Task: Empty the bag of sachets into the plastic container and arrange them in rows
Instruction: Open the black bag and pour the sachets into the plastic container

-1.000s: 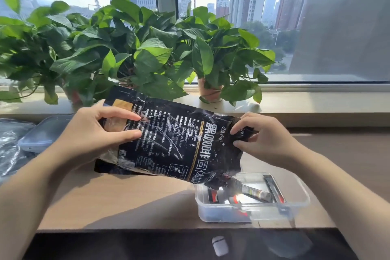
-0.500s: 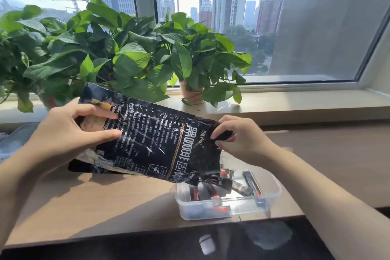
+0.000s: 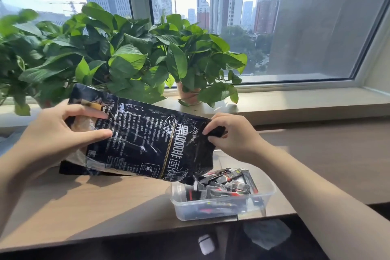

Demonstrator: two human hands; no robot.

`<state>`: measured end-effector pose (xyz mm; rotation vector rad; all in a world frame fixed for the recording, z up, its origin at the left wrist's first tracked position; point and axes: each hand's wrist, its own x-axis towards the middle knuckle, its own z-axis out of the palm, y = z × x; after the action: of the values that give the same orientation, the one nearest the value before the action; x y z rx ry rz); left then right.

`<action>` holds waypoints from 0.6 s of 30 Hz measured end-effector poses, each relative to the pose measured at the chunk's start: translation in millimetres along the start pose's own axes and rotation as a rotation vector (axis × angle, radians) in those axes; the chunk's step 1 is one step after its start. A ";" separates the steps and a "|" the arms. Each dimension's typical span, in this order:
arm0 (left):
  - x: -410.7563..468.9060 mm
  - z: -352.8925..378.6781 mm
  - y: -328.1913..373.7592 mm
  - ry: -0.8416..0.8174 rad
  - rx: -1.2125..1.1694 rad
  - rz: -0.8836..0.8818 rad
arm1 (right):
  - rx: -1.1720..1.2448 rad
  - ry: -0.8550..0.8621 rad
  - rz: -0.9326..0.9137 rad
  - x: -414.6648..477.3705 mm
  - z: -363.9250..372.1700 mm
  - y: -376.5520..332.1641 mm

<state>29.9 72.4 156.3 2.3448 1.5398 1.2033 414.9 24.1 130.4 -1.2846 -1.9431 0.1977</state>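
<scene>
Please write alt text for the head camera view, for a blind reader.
The left hand and the right hand hold a black bag tilted over a plastic container, where sachets lie in a jumble. Potted plants line the windowsill behind.

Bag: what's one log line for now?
bag tilted, mouth over container | sachets jumbled inside | left hand, right hand grip bag
</scene>
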 end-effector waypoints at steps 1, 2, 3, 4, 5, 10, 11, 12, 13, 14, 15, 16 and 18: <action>-0.7 -0.6 -0.4 -0.004 0.006 -0.008 | -0.002 0.002 -0.003 0.6 -0.4 -0.4; -1.6 -1.5 -0.3 -0.007 0.008 -0.016 | 0.006 0.014 -0.005 1.6 -1.1 -0.5; -2.3 -2.9 0.2 -0.003 0.005 -0.022 | 0.013 0.020 -0.009 2.1 -1.9 -1.2; -2.2 -4.3 0.7 0.002 -0.006 -0.025 | 0.012 0.019 -0.016 2.2 -2.3 -2.8; -2.1 -4.4 1.6 0.002 -0.031 -0.020 | 0.009 0.022 -0.027 1.8 -2.8 -3.8; -2.2 1.3 6.7 -0.007 -0.130 -0.022 | 0.015 0.021 -0.055 -0.9 -4.3 -5.2; -2.6 2.8 9.2 -0.005 -0.140 -0.030 | 0.010 0.014 -0.051 -2.1 -4.6 -3.9; -3.2 4.2 13.0 -0.001 -0.149 -0.038 | 0.018 0.024 -0.040 -2.8 -6.0 -1.7; -3.6 5.4 16.4 0.002 -0.155 -0.040 | 0.030 0.037 -0.026 -3.6 -7.7 -0.1; -3.8 6.7 19.3 0.003 -0.157 -0.040 | 0.035 0.041 -0.015 -4.8 -9.1 0.4; -4.2 8.2 21.4 -0.003 -0.155 -0.039 | 0.030 0.037 -0.010 -6.4 -10.2 0.7; -4.4 9.7 23.0 -0.011 -0.154 -0.038 | 0.025 0.037 -0.006 -7.7 -11.5 1.6; -4.2 11.6 23.1 -0.020 -0.169 -0.047 | 0.031 0.053 0.003 -9.7 -14.3 2.7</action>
<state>53.7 61.6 156.8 2.1959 1.4185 1.2431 428.4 13.4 133.7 -1.2604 -1.8858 0.1927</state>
